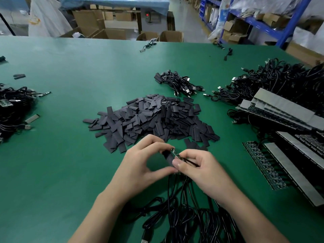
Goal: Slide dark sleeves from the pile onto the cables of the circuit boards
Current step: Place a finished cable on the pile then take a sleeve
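Observation:
A big pile of flat dark sleeves (150, 118) lies in the middle of the green table (70, 81). Just in front of it my left hand (140, 165) pinches one dark sleeve (168, 157) between thumb and fingers. My right hand (199, 171) pinches a small circuit board (175, 153) whose end sits at the sleeve's mouth. The board's thin black cable (191, 162) runs back across my right hand. Several more black cables (182, 213) hang down from my hands toward the table's near edge.
Panels of circuit boards with grey backing (280, 109) and a heap of black USB cables (273, 79) fill the right side. A small cable bundle (177, 83) lies behind the sleeve pile. More cabled boards (12, 106) sit at the left edge. Cartons and blue shelving stand beyond the table.

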Action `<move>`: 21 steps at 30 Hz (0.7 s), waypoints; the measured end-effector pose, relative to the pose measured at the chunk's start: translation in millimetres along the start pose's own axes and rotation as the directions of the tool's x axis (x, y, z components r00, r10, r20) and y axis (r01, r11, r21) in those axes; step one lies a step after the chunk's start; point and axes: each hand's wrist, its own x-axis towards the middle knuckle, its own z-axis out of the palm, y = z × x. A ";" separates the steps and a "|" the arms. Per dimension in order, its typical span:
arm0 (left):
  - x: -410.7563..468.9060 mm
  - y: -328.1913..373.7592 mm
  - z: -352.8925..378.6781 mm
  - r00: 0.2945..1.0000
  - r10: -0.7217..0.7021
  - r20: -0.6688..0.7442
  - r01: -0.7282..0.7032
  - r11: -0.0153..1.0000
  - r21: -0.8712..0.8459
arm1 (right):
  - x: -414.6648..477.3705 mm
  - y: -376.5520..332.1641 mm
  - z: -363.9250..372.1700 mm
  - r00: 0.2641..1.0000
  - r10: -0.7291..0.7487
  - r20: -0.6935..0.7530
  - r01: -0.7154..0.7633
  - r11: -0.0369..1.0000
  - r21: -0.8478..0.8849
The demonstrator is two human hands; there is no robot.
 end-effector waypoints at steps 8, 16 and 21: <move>1.9 4.9 0.2 0.998 -0.049 -0.033 0.046 0.994 -0.097 | 1.8 6.8 -6.5 1.000 -0.009 0.006 0.009 0.998 0.070; 2.3 7.8 -1.0 0.995 -0.098 -0.002 0.095 0.967 -0.238 | 0.0 4.1 -10.8 0.996 -0.026 0.081 0.009 0.977 0.211; 1.5 8.2 -3.2 0.990 -0.088 -0.109 0.063 0.974 -0.219 | 1.3 3.8 -19.9 0.998 0.002 0.060 -0.020 0.956 0.294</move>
